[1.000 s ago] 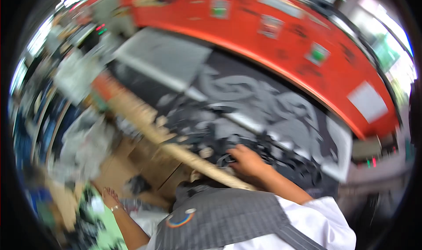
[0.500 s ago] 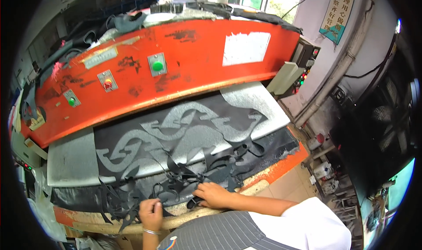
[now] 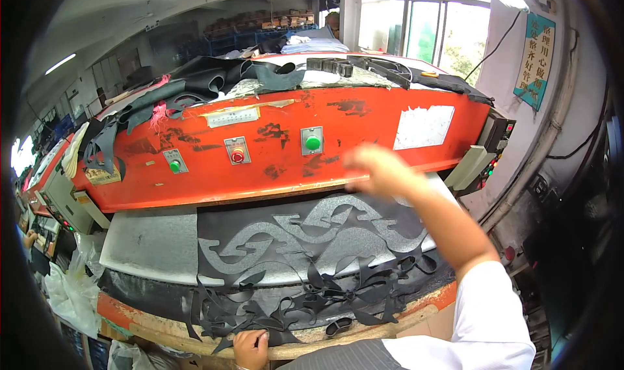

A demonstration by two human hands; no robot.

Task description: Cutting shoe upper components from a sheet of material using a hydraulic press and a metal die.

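My right hand (image 3: pixel 377 170) is raised in front of the red press beam (image 3: pixel 273 155), to the right of a green push button (image 3: pixel 312 142). Motion smears its fingers, and I see nothing held in it. Low at the front edge, my left hand (image 3: pixel 251 349) rests with curled fingers at the worn wooden rail (image 3: pixel 383 331), beside strips of dark scrap (image 3: pixel 286 308). What its fingers close on, if anything, is hidden. Beneath the beam lies a dark sheet (image 3: pixel 224 224) with curved shapes cut out of it, on a pale cutting board (image 3: pixel 153 240).
A red button (image 3: pixel 238 155) and another green button (image 3: pixel 174 166) sit further left on the beam. Dark sheet offcuts (image 3: pixel 195 84) and metal cutting dies (image 3: pixel 331 66) lie on top. A control box (image 3: pixel 481 158) with small lights stands right; plastic bags (image 3: pixel 75 292) hang left.
My right hand has left the scrap strips and risen up to the beam. My left hand stays low by the front rail. The view has tilted upward and swung left.
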